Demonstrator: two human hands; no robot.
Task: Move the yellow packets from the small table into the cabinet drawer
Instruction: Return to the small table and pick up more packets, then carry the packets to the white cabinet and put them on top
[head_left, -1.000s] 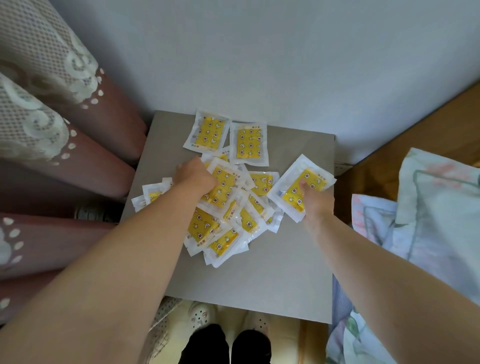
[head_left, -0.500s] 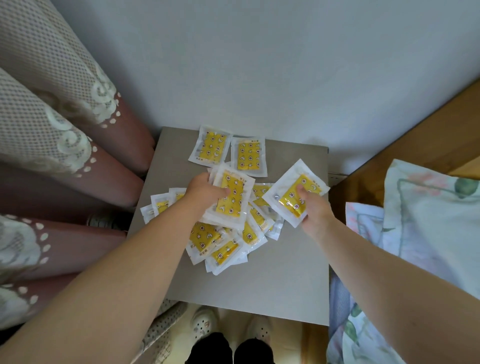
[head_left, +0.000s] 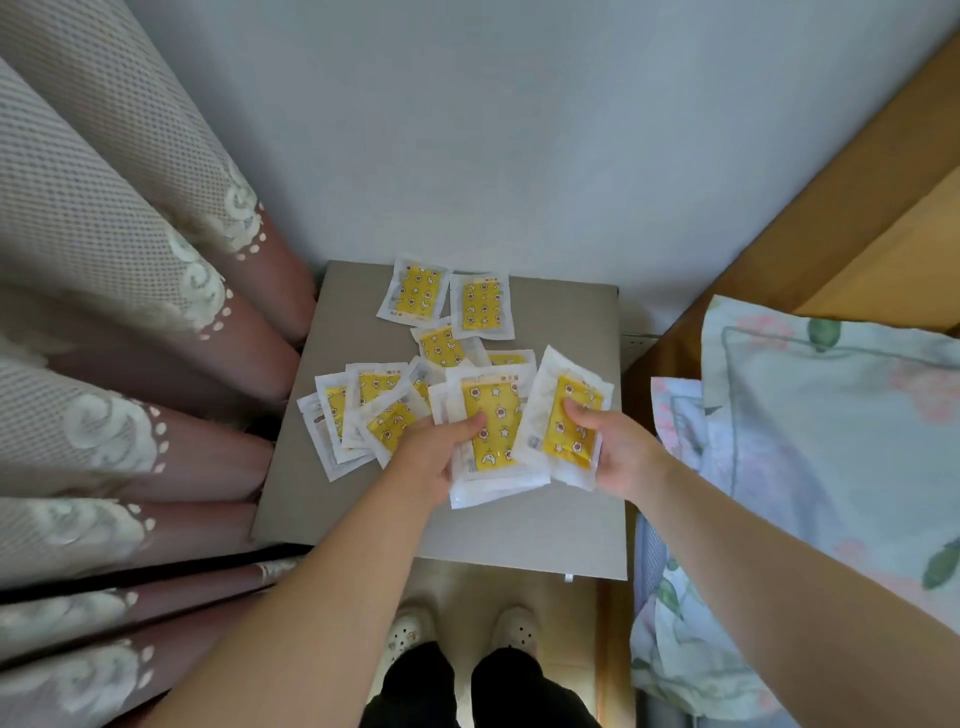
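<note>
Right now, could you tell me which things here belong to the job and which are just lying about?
Job: loose yellow packets, small table, stack of packets in left hand, separate packet in right hand.
Lying about: curtain, floral pillow.

One square grey worktop carries small yellow star-printed packets in clear plastic wrappers. Nine lie loose: two side by side at the far edge, two just nearer, five fanned out at the left. Two bare grips hold the rest. The left grip pinches a stack and the right grip a thinner one. Their edges overlap so much that the count, perhaps six between them, is unsure. Two white perforated clogs stand below the worktop's near edge, under two black trouser legs.
</note>
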